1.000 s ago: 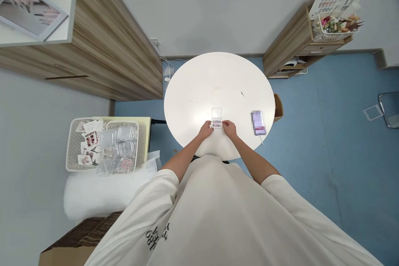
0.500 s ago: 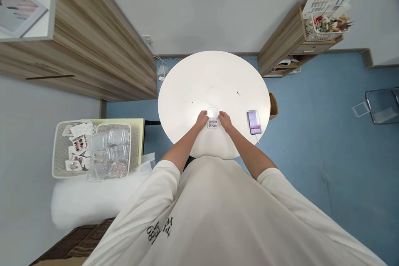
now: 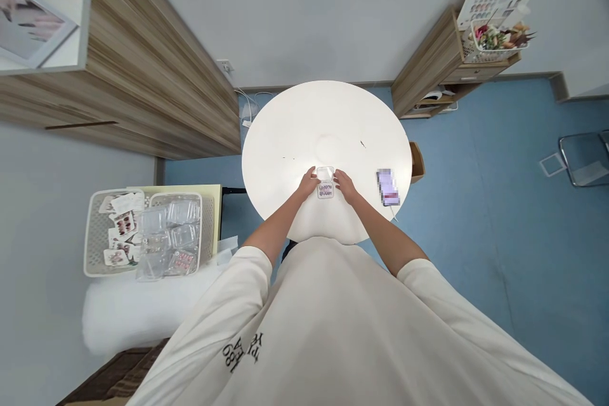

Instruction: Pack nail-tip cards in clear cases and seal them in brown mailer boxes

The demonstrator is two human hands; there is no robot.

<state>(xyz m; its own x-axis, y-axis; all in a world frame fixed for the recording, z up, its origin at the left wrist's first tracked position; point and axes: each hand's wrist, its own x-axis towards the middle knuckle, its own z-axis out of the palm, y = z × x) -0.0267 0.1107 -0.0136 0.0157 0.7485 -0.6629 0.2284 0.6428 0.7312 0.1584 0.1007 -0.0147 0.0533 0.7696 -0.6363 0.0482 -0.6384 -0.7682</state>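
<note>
A small clear plastic box [image 3: 325, 194] with its lid raised is at the near-middle part of the white round table [image 3: 285, 120]. Two rows of small purplish press-on nails [image 3: 325, 188] show in its lower half. My left hand [image 3: 308, 184] grips the box's left edge, its fingertips by the lid and hinge. On the opposite edge, my right hand [image 3: 346, 185] holds the box in the same way, fingers slightly bent. Whether the box rests fully on the tabletop is hard to tell.
A phone [image 3: 388, 188] with a cable lies at the table's right. Small dark bits [image 3: 363, 144] are on the tabletop. Left of me, white baskets [image 3: 90, 235] hold nail cards and clear boxes [image 3: 181, 235]. Wooden cabinets [image 3: 166, 76] flank the table.
The whole view has shifted slightly. The fingers of both hands look a little more spread along the box's sides; the box stays open between them.
</note>
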